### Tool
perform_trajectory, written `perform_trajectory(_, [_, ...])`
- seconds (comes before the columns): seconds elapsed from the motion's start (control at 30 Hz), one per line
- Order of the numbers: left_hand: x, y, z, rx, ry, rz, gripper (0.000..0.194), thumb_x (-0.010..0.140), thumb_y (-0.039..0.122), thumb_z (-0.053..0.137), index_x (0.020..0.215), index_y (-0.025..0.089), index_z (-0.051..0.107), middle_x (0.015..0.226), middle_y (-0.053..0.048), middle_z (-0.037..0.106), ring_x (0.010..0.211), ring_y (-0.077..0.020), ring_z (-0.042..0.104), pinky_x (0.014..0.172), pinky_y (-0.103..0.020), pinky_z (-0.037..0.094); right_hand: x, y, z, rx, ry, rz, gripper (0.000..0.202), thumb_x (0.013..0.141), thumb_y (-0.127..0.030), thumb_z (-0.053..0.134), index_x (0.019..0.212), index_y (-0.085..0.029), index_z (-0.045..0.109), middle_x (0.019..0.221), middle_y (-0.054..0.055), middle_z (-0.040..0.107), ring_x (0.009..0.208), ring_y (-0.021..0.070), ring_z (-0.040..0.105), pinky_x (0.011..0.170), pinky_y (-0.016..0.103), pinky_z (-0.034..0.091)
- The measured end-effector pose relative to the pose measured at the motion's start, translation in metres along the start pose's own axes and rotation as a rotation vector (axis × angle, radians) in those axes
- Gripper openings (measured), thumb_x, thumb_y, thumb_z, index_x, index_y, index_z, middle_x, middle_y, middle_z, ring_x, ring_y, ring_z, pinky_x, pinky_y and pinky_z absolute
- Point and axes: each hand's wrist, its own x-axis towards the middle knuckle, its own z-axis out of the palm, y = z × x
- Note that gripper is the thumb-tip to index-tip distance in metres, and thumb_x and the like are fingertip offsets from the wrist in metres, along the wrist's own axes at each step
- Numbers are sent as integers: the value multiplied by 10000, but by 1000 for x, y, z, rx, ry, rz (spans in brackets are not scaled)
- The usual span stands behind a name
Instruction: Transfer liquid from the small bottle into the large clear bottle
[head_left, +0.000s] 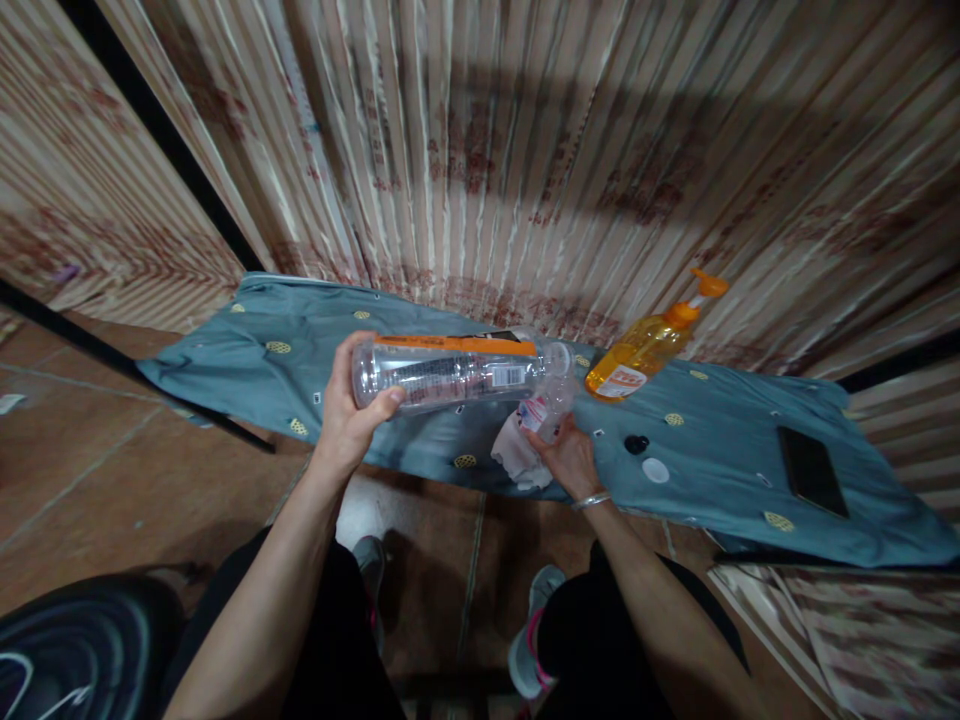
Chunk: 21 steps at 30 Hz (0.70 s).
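My left hand (360,395) is wrapped round the base of a large clear plastic bottle (457,375) with an orange and black label. The bottle lies nearly level in the air, its neck pointing right. Below that neck, my right hand (566,450) grips a small clear plastic bottle (551,400) with a pink and blue label. The two bottle mouths are close together; whether they touch I cannot tell. Any liquid passing between them is too unclear to see. A crumpled pale cloth (519,455) lies on the tabletop beside my right hand.
A pump bottle of yellow liquid (634,355) stands at the back of the blue cloth-covered table (720,460). Near it lie a black cap (637,444) and a white round lid (655,470). A dark phone (811,470) rests farther right. Pleated curtains (480,180) hang behind.
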Motion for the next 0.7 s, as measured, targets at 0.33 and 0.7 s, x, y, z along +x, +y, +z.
perform_trajectory(0.33, [0,-2,-2,40,-25,21,780,700,745,771,1270,252,571,1084,-56,670,923,-266,676,786,-384,582,0,-1,-3,-1,-13,-2,516,921,-468,726,1246,-98,572,1030,184,795,968,302,783,801,331,563])
perform_trajectory(0.7, [0,-9,-2,40,-21,87,785,712,759,768,1279,252,573,1076,-45,671,906,-242,671,761,-354,568,0,0,-1,-4,-8,-1,525,912,-484,726,1250,-112,577,1037,175,800,959,300,781,786,325,553])
